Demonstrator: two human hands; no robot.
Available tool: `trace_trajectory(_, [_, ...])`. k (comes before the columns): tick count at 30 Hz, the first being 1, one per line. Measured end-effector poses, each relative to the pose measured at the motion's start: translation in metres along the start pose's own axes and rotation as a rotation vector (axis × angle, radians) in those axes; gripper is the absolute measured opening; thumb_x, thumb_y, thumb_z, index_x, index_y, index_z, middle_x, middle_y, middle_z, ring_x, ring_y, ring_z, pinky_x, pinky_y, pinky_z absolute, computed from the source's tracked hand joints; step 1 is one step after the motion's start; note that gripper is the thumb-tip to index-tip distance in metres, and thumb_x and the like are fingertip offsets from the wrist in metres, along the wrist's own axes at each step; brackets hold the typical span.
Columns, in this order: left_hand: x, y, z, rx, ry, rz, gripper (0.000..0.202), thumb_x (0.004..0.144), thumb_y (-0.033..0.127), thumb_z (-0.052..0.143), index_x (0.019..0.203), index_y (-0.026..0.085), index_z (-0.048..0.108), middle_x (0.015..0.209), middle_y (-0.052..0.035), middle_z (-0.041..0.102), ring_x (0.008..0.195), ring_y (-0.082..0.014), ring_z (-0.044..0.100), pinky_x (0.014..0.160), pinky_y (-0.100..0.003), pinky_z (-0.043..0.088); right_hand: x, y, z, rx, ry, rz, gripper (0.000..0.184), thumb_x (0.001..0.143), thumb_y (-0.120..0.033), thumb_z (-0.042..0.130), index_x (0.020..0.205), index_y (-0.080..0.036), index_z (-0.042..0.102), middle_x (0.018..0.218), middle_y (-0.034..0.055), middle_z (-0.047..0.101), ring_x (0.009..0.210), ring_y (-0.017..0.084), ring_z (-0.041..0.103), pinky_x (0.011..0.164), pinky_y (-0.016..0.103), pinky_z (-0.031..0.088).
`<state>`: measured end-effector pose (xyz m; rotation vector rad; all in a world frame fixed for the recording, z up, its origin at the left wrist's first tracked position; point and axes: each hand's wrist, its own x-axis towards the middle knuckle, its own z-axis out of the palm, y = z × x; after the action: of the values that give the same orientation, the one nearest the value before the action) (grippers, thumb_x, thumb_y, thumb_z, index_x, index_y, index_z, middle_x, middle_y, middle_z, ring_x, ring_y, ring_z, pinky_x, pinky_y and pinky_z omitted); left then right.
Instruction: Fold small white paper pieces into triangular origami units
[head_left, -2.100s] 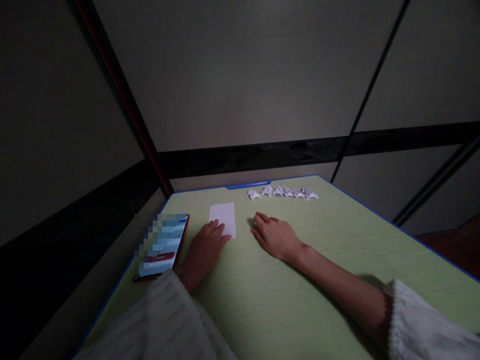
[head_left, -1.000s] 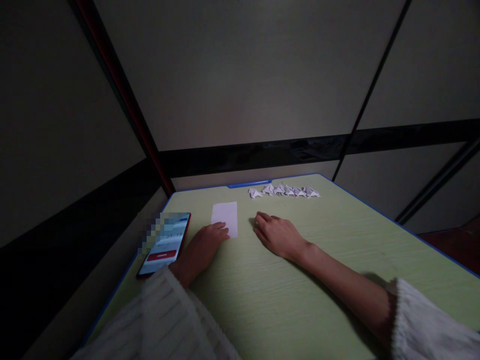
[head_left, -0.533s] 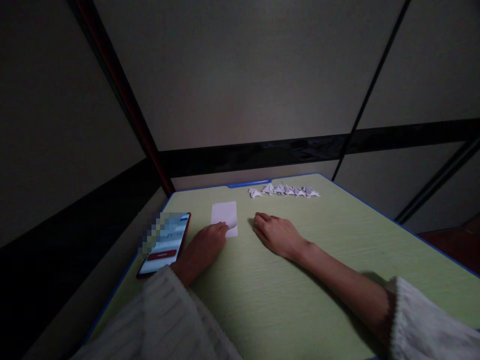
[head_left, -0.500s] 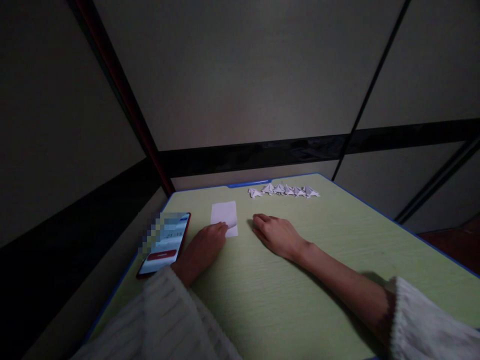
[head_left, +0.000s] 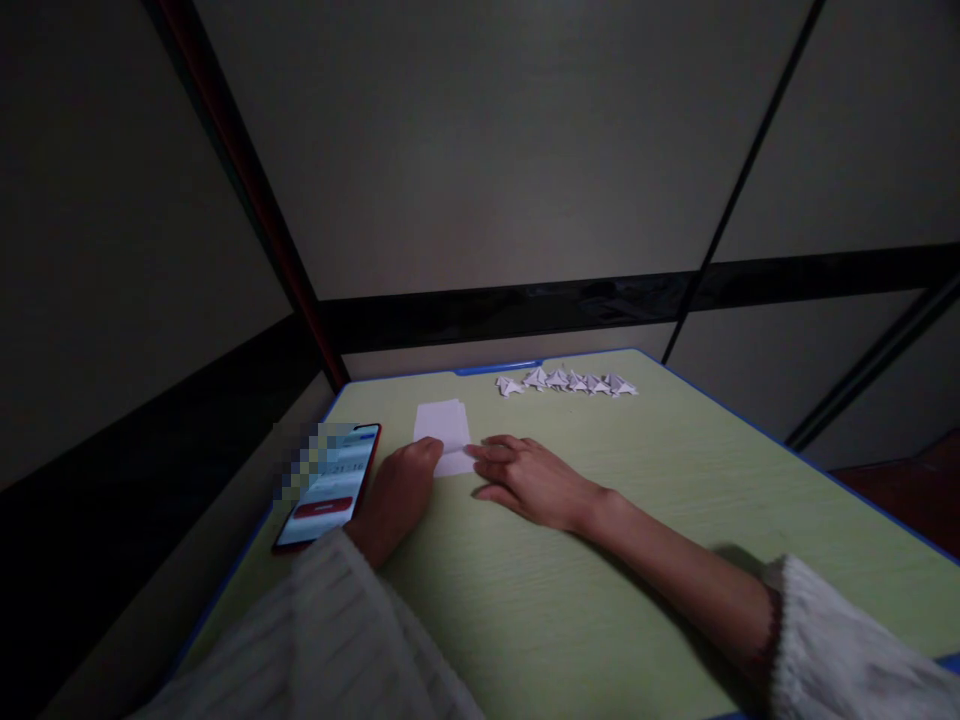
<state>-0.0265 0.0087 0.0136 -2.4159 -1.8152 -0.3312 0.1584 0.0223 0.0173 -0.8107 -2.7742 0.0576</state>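
A small white sheet of paper [head_left: 439, 420] lies on the table, with a fold or crease running across its nearer part. My left hand [head_left: 403, 487] is closed on the paper's left edge, thumb and fingers pressed together there. From the right, my right hand [head_left: 534, 483] reaches in with its fingers apart, the fingertips at the paper's right edge beside the fold. Its thumb is held away from the fingers, and nothing is in its grasp.
A phone [head_left: 330, 490] with its screen lit lies left of my left hand. Several folded white paper figures [head_left: 576, 381] stand in a row at the far side of the green table [head_left: 637, 620]. Behind the table rises a panelled wall [head_left: 487, 150].
My right hand has moved left to the paper's edge and its fingers have spread. My left hand and the paper have shifted slightly left, and the paper's upper layer now looks offset.
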Motion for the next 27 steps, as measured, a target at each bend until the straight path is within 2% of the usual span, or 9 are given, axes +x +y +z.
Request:
trace_trajectory(6, [0.000,-0.001,-0.001,0.062,0.009,-0.022,0.027,0.074,0.004,0.028,0.080,0.013,0.053,0.083,-0.0098,0.060,0.078,-0.0192,0.057,0.069,-0.030,0.042,0.001,-0.003,0.003,-0.025,-0.009,-0.047,0.038,0.083,-0.035,0.031,0.109,-0.011,0.043,0.112,0.0123,0.049,0.107,0.020,0.040,0.083,0.033,0.035])
trace_trajectory(11, [0.000,-0.007,0.004,0.147,0.044,-0.049,0.029,0.073,0.003,0.027,0.082,0.012,0.053,0.084,-0.0110,0.060,0.076,-0.0213,0.057,0.066,-0.032,0.043,0.001,-0.004,-0.007,-0.107,-0.028,-0.022,0.030,0.083,-0.035,0.031,0.092,-0.013,0.048,0.083,0.0095,0.058,0.082,0.019,0.053,0.073,0.031,0.037])
trace_trajectory(14, [0.000,-0.011,0.008,0.168,0.052,-0.055,0.029,0.073,0.003,0.027,0.082,0.013,0.054,0.083,-0.0101,0.061,0.076,-0.0202,0.058,0.066,-0.030,0.044,-0.003,0.000,-0.015,-0.149,-0.075,-0.003,0.024,0.082,-0.031,0.035,0.081,-0.014,0.051,0.071,0.0070,0.058,0.069,0.016,0.054,0.066,0.028,0.036])
trace_trajectory(19, [0.000,-0.016,0.014,0.160,0.072,-0.072,0.031,0.072,0.002,0.029,0.082,0.014,0.056,0.084,-0.0096,0.062,0.079,-0.0192,0.057,0.070,-0.029,0.044,-0.012,0.006,-0.020,-0.156,-0.097,0.015,0.016,0.079,-0.028,0.042,0.077,-0.015,0.052,0.069,0.0034,0.059,0.063,0.013,0.053,0.056,0.024,0.031])
trace_trajectory(25, [-0.003,-0.015,0.017,0.050,0.102,-0.106,0.046,0.064,-0.004,0.030,0.102,0.013,0.050,0.099,-0.0102,0.060,0.092,-0.0178,0.054,0.079,-0.031,0.041,-0.011,0.003,-0.018,-0.274,-0.101,-0.050,0.016,0.080,-0.019,0.038,0.076,-0.014,0.053,0.067,0.0045,0.059,0.062,0.014,0.054,0.057,0.025,0.031])
trace_trajectory(27, [-0.002,-0.010,0.013,-0.039,0.137,-0.118,0.049,0.061,-0.005,0.030,0.102,0.012,0.050,0.102,-0.0110,0.058,0.096,-0.0181,0.052,0.081,-0.032,0.040,-0.010,0.002,-0.016,-0.306,-0.103,-0.058,0.019,0.080,-0.017,0.036,0.074,-0.013,0.054,0.065,0.0054,0.059,0.062,0.014,0.054,0.057,0.026,0.031])
